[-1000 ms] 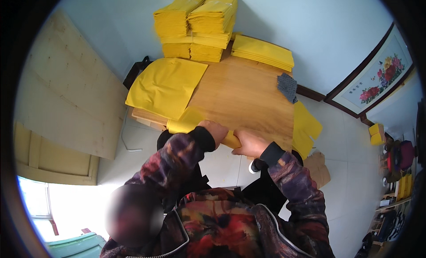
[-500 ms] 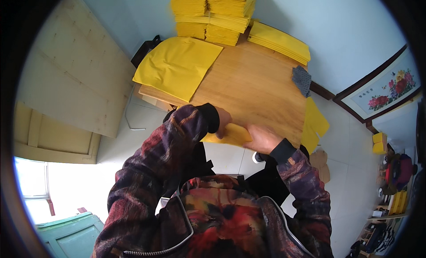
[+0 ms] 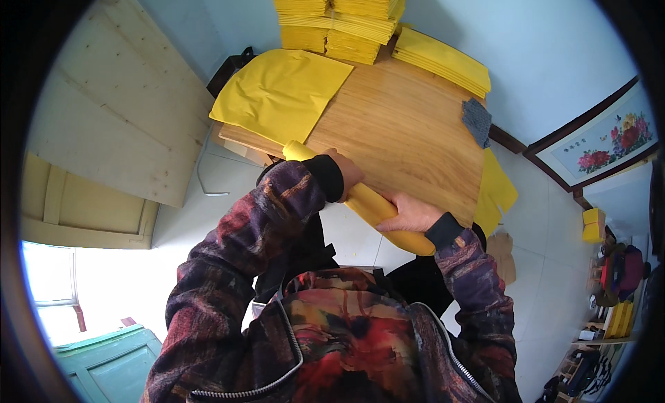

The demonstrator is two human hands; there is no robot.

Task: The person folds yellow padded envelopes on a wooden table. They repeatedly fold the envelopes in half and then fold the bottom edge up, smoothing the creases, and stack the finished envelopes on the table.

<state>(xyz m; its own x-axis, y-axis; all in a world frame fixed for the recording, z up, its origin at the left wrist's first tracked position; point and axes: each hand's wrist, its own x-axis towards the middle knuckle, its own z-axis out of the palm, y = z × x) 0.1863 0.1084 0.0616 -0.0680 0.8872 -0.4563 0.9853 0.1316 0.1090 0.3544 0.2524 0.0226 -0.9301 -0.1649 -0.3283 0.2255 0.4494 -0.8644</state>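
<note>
A folded or rolled yellow sheet (image 3: 370,205) lies slantwise along the near edge of the wooden table (image 3: 409,126), one end toward the left and the other bulging over the edge at the right. My left hand (image 3: 348,173) is closed on its upper left part, the fingers partly hidden by the cuff. Lower down, my right hand (image 3: 410,214) grips it with the thumb on top and the other fingers mostly out of sight. A larger yellow sheet (image 3: 280,91), somewhat wrinkled, is spread over the table's left side.
Tall stacks of folded yellow sheets (image 3: 305,37) stand at the table's back, beside a lower yellow pile (image 3: 440,60). A grey textured cloth (image 3: 476,122) lies at the right edge, above another yellow piece (image 3: 493,185). A wooden board (image 3: 118,91) leans at the left.
The yellow sheet, bunched between my hands before, now shows longer, extending beyond both hands to upper left and lower right. My hands stay close to the same spot. The view has shifted slightly.
</note>
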